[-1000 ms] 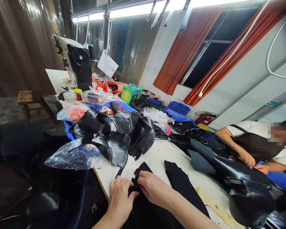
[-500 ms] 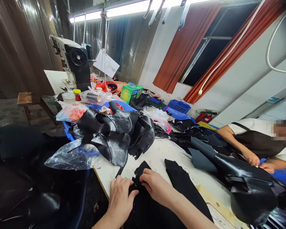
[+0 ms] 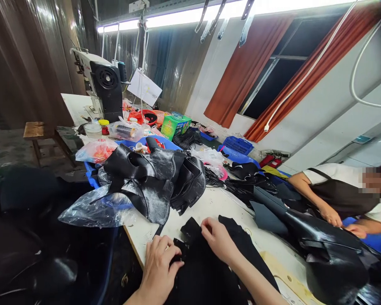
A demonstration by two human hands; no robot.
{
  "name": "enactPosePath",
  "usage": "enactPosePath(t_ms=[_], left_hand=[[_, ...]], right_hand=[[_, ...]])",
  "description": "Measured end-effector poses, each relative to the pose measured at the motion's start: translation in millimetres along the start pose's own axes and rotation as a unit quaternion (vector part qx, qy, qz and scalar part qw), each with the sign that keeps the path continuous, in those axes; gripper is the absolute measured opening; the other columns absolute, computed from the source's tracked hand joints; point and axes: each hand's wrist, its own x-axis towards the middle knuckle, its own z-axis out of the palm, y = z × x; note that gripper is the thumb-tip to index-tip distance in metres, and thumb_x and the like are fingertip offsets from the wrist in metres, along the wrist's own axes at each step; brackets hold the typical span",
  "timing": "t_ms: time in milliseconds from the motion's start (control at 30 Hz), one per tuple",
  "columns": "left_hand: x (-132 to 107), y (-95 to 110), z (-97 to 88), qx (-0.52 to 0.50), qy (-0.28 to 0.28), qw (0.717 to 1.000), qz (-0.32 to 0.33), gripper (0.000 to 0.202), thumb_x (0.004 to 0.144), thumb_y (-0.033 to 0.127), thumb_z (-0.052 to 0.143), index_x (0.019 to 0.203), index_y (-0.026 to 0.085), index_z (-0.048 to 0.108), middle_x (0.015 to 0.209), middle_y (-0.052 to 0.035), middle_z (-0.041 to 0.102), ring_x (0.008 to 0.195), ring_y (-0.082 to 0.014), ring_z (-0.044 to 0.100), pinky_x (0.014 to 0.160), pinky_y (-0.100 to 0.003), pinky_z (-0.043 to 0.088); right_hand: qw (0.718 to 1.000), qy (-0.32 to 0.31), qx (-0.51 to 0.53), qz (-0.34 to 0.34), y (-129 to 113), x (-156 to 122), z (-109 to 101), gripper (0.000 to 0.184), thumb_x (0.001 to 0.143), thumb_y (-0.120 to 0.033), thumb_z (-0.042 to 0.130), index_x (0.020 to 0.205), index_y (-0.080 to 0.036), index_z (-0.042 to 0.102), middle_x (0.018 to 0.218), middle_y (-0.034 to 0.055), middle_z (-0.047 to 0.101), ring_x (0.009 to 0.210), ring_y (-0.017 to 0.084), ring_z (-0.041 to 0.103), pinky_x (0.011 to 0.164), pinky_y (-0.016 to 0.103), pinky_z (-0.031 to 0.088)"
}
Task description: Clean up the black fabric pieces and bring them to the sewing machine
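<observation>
At the table's front edge, my left hand (image 3: pixel 162 264) is closed, its thumb and fingers pinching the edge of a small black piece (image 3: pixel 180 246). This lies at the left side of a larger black fabric piece (image 3: pixel 198 271), which spreads flat beneath both hands. My right hand (image 3: pixel 218 240) is at the far end of that fabric, its fingers bent together. What its fingertips hold, if anything, is hidden. Beside it on the right lies another black fabric piece (image 3: pixel 236 233), partly covered by my right forearm.
Beyond my hands, shiny black leather-like pieces (image 3: pixel 158 169) are heaped by a clear plastic bag (image 3: pixel 95 209). A sewing machine (image 3: pixel 104 84) stands at the back left. More black pieces (image 3: pixel 317 228) lie at right, where a co-worker's hands (image 3: pixel 332 216) are busy.
My right hand has moved away from my left, to the right and slightly farther out across the fabric. My left hand has stayed almost in place, still at the fabric's left edge.
</observation>
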Motion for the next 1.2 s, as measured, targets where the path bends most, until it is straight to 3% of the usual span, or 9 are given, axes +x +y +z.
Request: enactPosePath(t_ms=[233, 333, 433, 567, 667, 767, 900, 1067, 1200], left_hand=[[3.6, 2.1, 3.8, -0.043, 0.007, 0.999, -0.025, 0.049, 0.079, 0.030, 0.073, 0.125, 0.024, 0.056, 0.113, -0.0088, 0.064, 0.106, -0.0309, 0.056, 0.092, -0.049, 0.045], [5.5, 7.8, 6.7, -0.040, 0.020, 0.999, 0.027, 0.029, 0.078, 0.023, 0.075, 0.104, 0.031, 0.069, 0.125, -0.0058, 0.059, 0.117, -0.0335, 0.049, 0.096, -0.052, 0.042], [8.5, 16.6, 7.9, -0.054, 0.073, 0.993, 0.069, 0.016, 0.081, 0.010, 0.067, 0.077, 0.025, 0.071, 0.131, -0.0060, 0.057, 0.126, -0.0373, 0.041, 0.100, -0.058, 0.035], [29.7, 36.6, -2.2, -0.144, 0.070, 0.982, 0.098, 0.019, 0.084, 0.008, 0.061, 0.079, 0.022, 0.072, 0.103, -0.0072, 0.070, 0.106, -0.0310, 0.055, 0.095, -0.053, 0.039], [52.2, 52.6, -18.1, -0.200, 0.019, 0.973, 0.115, 0.020, 0.088, 0.012, 0.056, 0.088, 0.022, 0.073, 0.084, -0.0025, 0.073, 0.083, -0.0209, 0.064, 0.083, -0.037, 0.048], [58.2, 59.7, -35.0, -0.245, -0.010, 0.967, 0.071, 0.025, 0.091, 0.016, 0.046, 0.096, 0.021, 0.070, 0.081, -0.0012, 0.072, 0.069, -0.0153, 0.065, 0.065, -0.025, 0.051], [25.3, 48.8, -44.8, -0.258, -0.071, 0.963, -0.031, 0.025, 0.094, 0.031, 0.044, 0.087, 0.018, 0.065, 0.064, 0.0009, 0.064, 0.052, -0.0146, 0.060, 0.045, -0.021, 0.046], [-25.5, 22.0, -30.7, 0.028, -0.160, 0.981, -0.105, 0.018, 0.086, 0.022, 0.052, 0.100, 0.019, 0.063, 0.067, -0.0028, 0.066, 0.070, -0.0281, 0.068, 0.071, -0.042, 0.051], [-30.4, 9.2, -19.2, 0.075, -0.086, 0.990, -0.088, 0.019, 0.088, 0.030, 0.056, 0.102, 0.018, 0.061, 0.091, -0.0089, 0.067, 0.091, -0.0302, 0.066, 0.083, -0.046, 0.049]], right_hand=[[0.993, -0.071, 0.076, -0.051, -25.1, -33.8, 1.9, 0.013, 0.084, -0.019, 0.042, 0.077, -0.021, 0.051, 0.069, -0.0007, 0.057, 0.062, 0.015, 0.048, 0.056, 0.026, 0.037], [0.992, -0.057, 0.084, -0.073, -29.5, -34.7, -2.3, 0.012, 0.083, -0.021, 0.044, 0.076, -0.022, 0.053, 0.071, -0.0002, 0.058, 0.062, 0.015, 0.050, 0.058, 0.027, 0.038], [0.996, 0.035, 0.073, -0.042, -19.4, -23.9, -23.8, 0.007, 0.078, -0.025, 0.046, 0.072, -0.023, 0.050, 0.069, 0.0020, 0.055, 0.063, 0.019, 0.049, 0.061, 0.033, 0.037], [0.977, 0.183, 0.097, 0.049, -5.7, -13.5, -69.5, 0.020, 0.086, -0.041, 0.041, 0.082, -0.023, 0.049, 0.078, 0.0087, 0.060, 0.072, 0.025, 0.055, 0.072, 0.041, 0.042], [0.971, 0.018, 0.235, 0.040, -14.5, -25.0, -90.2, 0.037, 0.079, -0.050, 0.060, 0.101, -0.022, 0.052, 0.097, 0.0084, 0.067, 0.093, 0.025, 0.061, 0.082, 0.038, 0.047], [0.939, -0.168, 0.292, 0.065, -28.4, -48.8, -91.7, 0.048, 0.072, -0.044, 0.075, 0.108, -0.023, 0.051, 0.083, -0.0009, 0.063, 0.081, 0.019, 0.058, 0.071, 0.029, 0.043], [0.912, -0.217, 0.325, 0.127, -28.3, -79.6, -75.3, 0.037, 0.084, -0.054, 0.058, 0.106, -0.024, 0.055, 0.092, 0.0012, 0.064, 0.082, 0.019, 0.057, 0.072, 0.030, 0.043], [0.963, -0.192, -0.033, 0.185, -17.9, -94.4, -34.8, 0.028, 0.093, -0.041, 0.041, 0.088, -0.023, 0.063, 0.090, 0.0089, 0.070, 0.088, 0.031, 0.065, 0.082, 0.047, 0.046], [0.982, -0.058, -0.150, 0.096, -16.8, -86.6, -7.4, 0.031, 0.092, -0.048, 0.048, 0.084, -0.021, 0.062, 0.090, 0.0114, 0.066, 0.091, 0.035, 0.064, 0.078, 0.051, 0.050]])
